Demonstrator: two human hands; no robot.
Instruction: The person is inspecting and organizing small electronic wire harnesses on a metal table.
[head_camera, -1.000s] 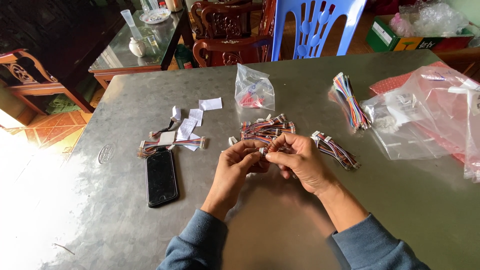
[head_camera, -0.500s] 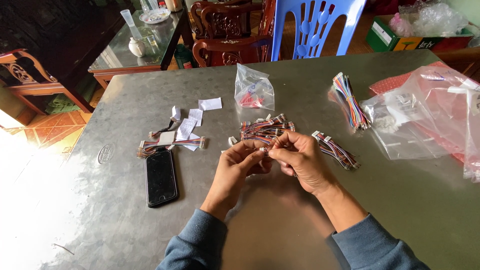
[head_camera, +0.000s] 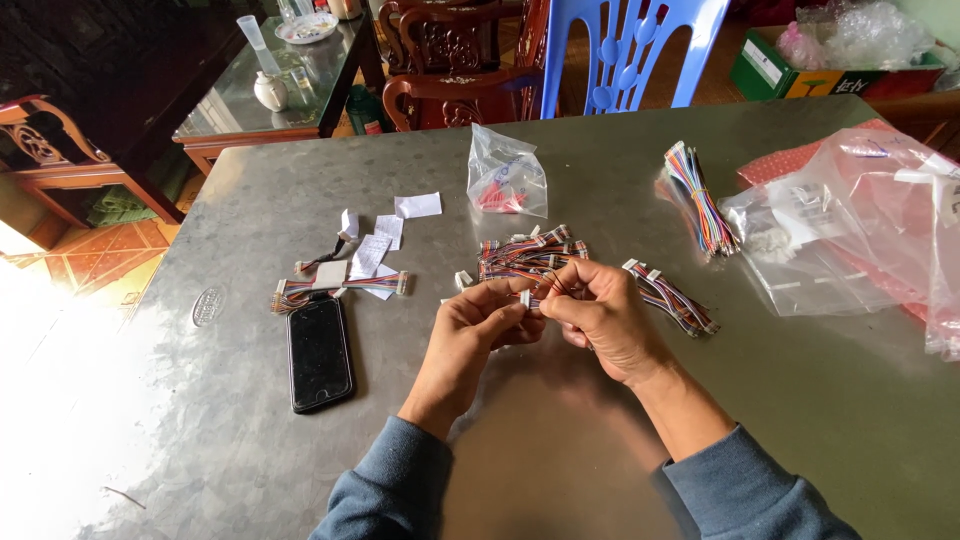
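On the grey metal table (head_camera: 800, 400), beside clear plastic bags (head_camera: 850, 220) and a black phone (head_camera: 319, 352), the left hand (head_camera: 478, 328) and right hand (head_camera: 600, 318) both pinch a small wire harness (head_camera: 532, 292) between closed fingertips, just before the wire pile (head_camera: 525, 255).

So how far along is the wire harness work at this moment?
Looks done: a multicoloured wire harness with paper labels lies apart by the black phone. In hand: the left hand and right hand pinch one thin harness with a white connector. Seemingly left: the loose pile of harnesses, another loose set and a tied bundle.
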